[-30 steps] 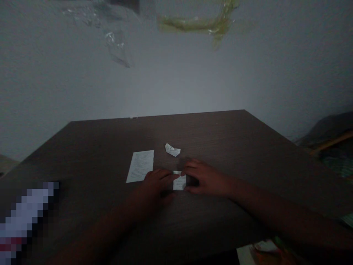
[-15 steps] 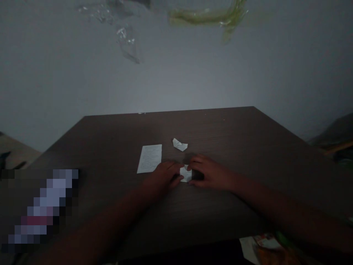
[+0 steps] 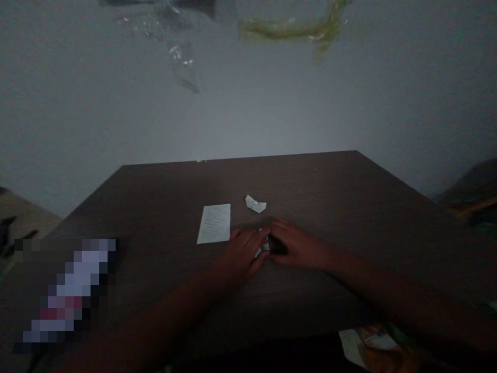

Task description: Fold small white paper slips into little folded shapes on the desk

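Observation:
My left hand point(image 3: 244, 255) and my right hand point(image 3: 297, 243) meet over a small folded piece of white paper point(image 3: 263, 248) on the dark wooden table point(image 3: 349, 207). Both hands have their fingers curled onto the paper, which is mostly hidden under the left fingers. A flat white paper sheet with faint print point(image 3: 215, 223) lies just left of the hands. A small crumpled or folded white paper point(image 3: 255, 204) sits a little beyond them.
A pixelated object point(image 3: 66, 290) lies at the table's left front. Colourful printed material point(image 3: 373, 344) shows below the front edge at the right. A pale wall with clear and yellowish tape remnants point(image 3: 295, 26) stands behind the table.
My left fingers have slid further over the small paper, covering most of it. The paper looks smaller than one second ago. The camera has shifted slightly.

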Tool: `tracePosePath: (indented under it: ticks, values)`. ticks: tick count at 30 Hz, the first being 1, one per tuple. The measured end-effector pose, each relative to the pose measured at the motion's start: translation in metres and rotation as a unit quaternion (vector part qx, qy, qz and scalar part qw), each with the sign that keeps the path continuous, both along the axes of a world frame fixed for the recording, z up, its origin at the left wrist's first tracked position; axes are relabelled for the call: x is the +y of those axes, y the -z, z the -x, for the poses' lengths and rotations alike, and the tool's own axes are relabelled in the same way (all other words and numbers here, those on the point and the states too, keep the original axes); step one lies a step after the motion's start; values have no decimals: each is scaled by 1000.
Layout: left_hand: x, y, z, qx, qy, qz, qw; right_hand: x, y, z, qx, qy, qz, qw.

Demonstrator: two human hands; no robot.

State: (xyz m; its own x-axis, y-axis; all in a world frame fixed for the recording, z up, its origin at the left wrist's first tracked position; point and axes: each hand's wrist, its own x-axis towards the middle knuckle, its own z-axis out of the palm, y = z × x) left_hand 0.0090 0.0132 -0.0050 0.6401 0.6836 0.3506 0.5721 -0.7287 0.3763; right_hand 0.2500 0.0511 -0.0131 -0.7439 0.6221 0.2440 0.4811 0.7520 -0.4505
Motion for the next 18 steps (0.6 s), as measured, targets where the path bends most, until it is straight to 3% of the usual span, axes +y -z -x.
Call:
tracePosePath:
  ticks: [5, 13, 18]
  values:
    - [2, 6, 5, -43, 27, 10, 999, -1, -1, 3, 30, 5, 8, 999]
    - [6, 7, 8, -112, 19, 58, 992, -2, -1, 5, 54, 8, 24, 998]
    - [5, 3, 8, -43, 1, 76, 996, 2, -1, 1, 79, 13, 41, 996]
